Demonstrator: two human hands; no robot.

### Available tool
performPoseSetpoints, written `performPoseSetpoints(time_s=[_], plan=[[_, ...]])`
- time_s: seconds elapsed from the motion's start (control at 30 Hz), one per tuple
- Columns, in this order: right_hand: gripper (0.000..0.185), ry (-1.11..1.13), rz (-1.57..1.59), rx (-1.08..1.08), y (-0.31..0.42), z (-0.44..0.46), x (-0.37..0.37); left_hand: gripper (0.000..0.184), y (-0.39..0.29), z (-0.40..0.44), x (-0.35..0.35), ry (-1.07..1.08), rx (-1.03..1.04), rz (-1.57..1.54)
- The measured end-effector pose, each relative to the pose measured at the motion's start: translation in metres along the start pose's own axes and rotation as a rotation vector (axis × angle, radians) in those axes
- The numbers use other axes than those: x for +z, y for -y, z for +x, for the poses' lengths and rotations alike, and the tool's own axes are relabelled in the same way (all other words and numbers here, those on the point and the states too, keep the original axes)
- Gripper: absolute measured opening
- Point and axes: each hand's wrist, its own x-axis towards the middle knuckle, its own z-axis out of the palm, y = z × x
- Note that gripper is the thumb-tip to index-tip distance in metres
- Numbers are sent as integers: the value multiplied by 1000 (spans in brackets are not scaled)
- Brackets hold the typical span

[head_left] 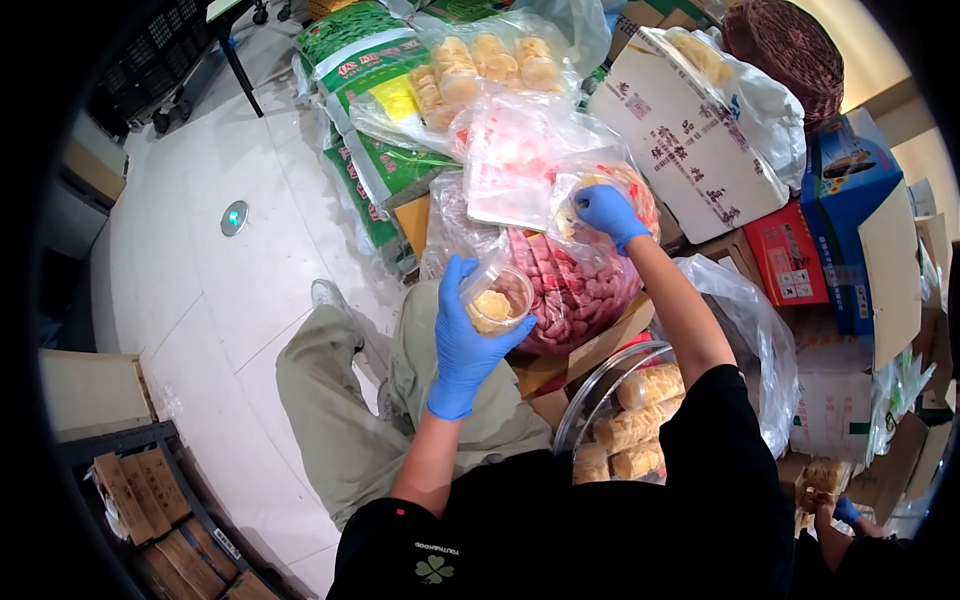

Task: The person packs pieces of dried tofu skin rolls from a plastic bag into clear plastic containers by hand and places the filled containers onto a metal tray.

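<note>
My left hand [470, 345], in a blue glove, grips a clear plastic tub [520, 295] tilted over my lap. Pale yellow round pieces [492, 306] lie in the bottom of the tub. My right hand [610, 215], also gloved in blue, has its fingers curled at the mouth of a clear plastic bag [572, 222] with pale contents. What its fingertips hold is hidden. Under that bag sits a big clear bag of pink, wrapped pieces [580, 300]. A flat, pink-tinged plastic packet [510, 160] lies beside my right hand.
Filled tubs lie in a round clear container [575, 420] by my right elbow and in a bag [490, 65] on green sacks [385, 140]. A printed white box [690, 135], a blue box [850, 220] and a wicker basket [785, 55] stand right. Another person's gloved hand [846, 511] shows at lower right.
</note>
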Motion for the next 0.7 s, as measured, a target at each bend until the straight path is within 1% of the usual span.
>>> performPoseSetpoints(time_s=[0.07, 0.17, 0.2, 0.27, 0.4, 0.47, 0.5, 0.57, 0.7], plan=[[18, 47, -96, 8, 6, 0, -4, 109, -1, 0, 1, 5, 8, -2], [19, 34, -156, 20, -3, 6, 7, 110, -1, 1, 1, 6, 9, -4], [19, 34, -157, 13, -3, 8, 6, 110, 0, 2, 0, -1, 10, -1], [18, 38, -52, 43, -4, 7, 4, 109, 1, 0, -2, -1, -22, -28], [18, -9, -18, 6, -1, 3, -6, 109, 2, 1, -3, -14, -10, -28], [18, 136, -10, -36, -2, 3, -7, 109, 0, 2, -2, -13, -18, -14], [18, 136, -12, -34, -2, 4, -9, 109, 0, 1, -2, -11, -17, -17], [16, 232, -46, -80, -2, 6, -13, 113, 2, 1, -2, 15, -33, -45], [17, 253, -120, -120, -6, 9, -5, 113, 0, 1, -2, 8, -45, -65]])
